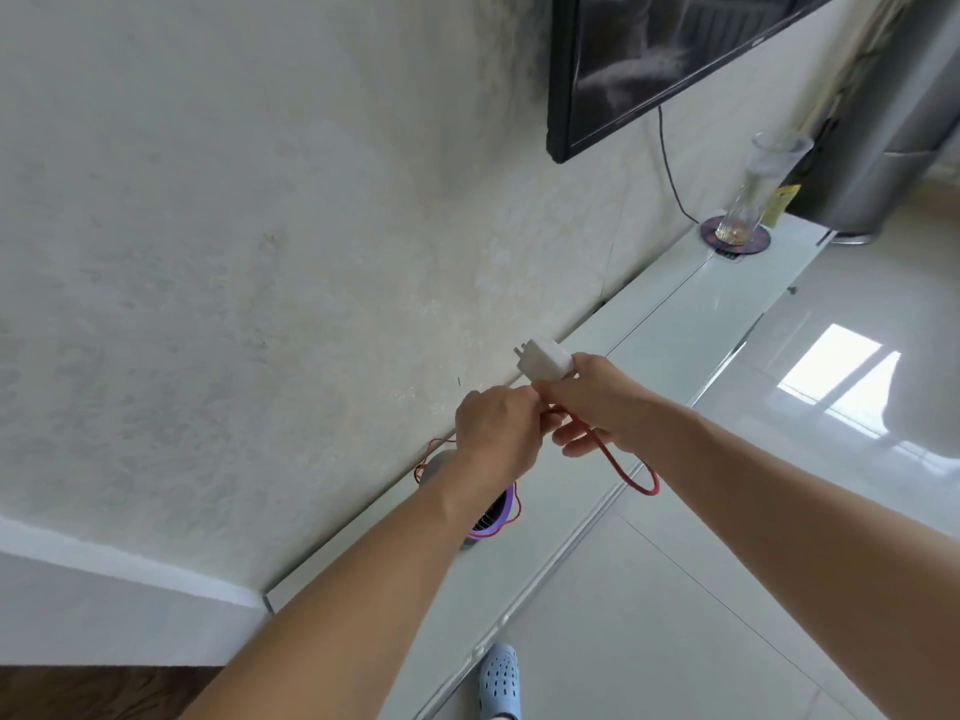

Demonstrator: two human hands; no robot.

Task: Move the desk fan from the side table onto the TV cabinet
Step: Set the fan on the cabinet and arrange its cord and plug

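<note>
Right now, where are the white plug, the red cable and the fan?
white plug (543, 362), head view, on its flat top face.
red cable (621, 472), head view, on the loop hanging below the right hand.
fan (496, 514), head view, on its purple front rim.

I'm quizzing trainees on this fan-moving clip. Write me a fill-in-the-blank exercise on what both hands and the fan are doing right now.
1. The right hand holds a white ____ with its prongs toward the wall.
2. The cable that loops down from the hands is ____ in colour.
3. The desk fan, with its purple rim, stands on the TV cabinet below the ____ forearm.
4. The tall glass at the cabinet's far end stands on a round ____.

Missing words: plug; red; left; coaster
</note>
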